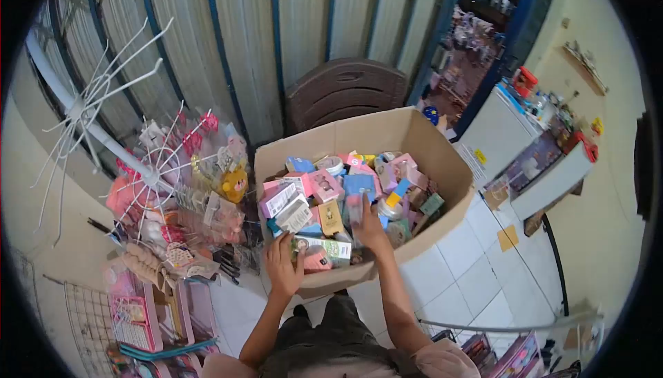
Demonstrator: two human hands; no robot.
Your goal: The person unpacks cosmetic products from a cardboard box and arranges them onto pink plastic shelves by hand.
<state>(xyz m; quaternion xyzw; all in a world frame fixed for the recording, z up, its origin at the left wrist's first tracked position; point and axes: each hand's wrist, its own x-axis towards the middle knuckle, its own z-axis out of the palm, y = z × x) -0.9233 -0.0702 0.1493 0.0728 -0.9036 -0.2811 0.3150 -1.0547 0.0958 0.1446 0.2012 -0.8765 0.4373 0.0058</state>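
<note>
A large open cardboard box (324,131) is filled with small colourful packages. My left hand (284,265) lies at the box's near left edge, fingers spread, beside a green and white carton (335,248) and a coral-pink package (318,259). Over the middle of the pile is my right hand (369,226), its fingers pointing up toward a blue package (359,185); a small pale pink item (355,210) is at its fingers. A tan box (331,218) and a grey-white box (293,213) lie between the hands.
Behind the cardboard box stands a brown plastic chair (345,91). A white rotating rack (152,177) with hanging goods is on the left, above pink shelving (138,323). White cabinets (497,136) stand at the right. A metal rail (511,327) crosses the lower right.
</note>
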